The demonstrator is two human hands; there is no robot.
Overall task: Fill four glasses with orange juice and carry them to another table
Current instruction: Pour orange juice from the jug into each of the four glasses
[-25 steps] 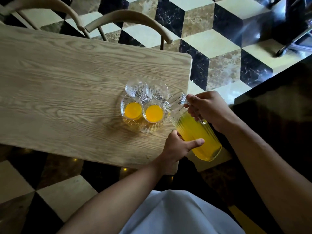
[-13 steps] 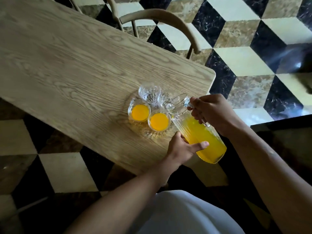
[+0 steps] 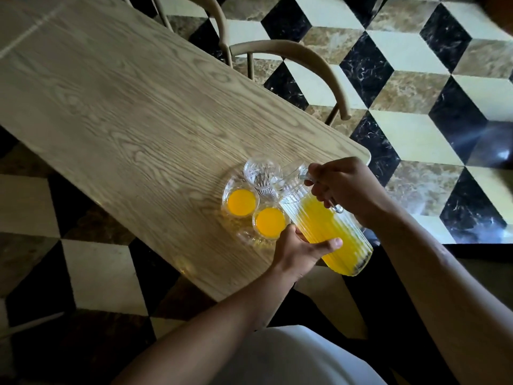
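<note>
While the ribbed clear glass pitcher [image 3: 327, 226] of orange juice is tilted with its spout over the glasses, the right hand [image 3: 344, 187] is curled round its handle and the left hand [image 3: 301, 250] cups the lower body, thumb laid across the ribs. Two cut-glass tumblers filled with orange juice [image 3: 241, 202] [image 3: 270, 222] stand touching each other near the corner of the light oak-grain wooden table [image 3: 125, 112]. One empty cut-glass tumbler [image 3: 261, 170] stands just behind them; the pitcher mouth sits beside it and hides the spot where a fourth glass would be. Beyond the table's far edge: a curved beige chair back [image 3: 299, 55], on a black, cream and brown cube-pattern marble floor [image 3: 410, 79].
</note>
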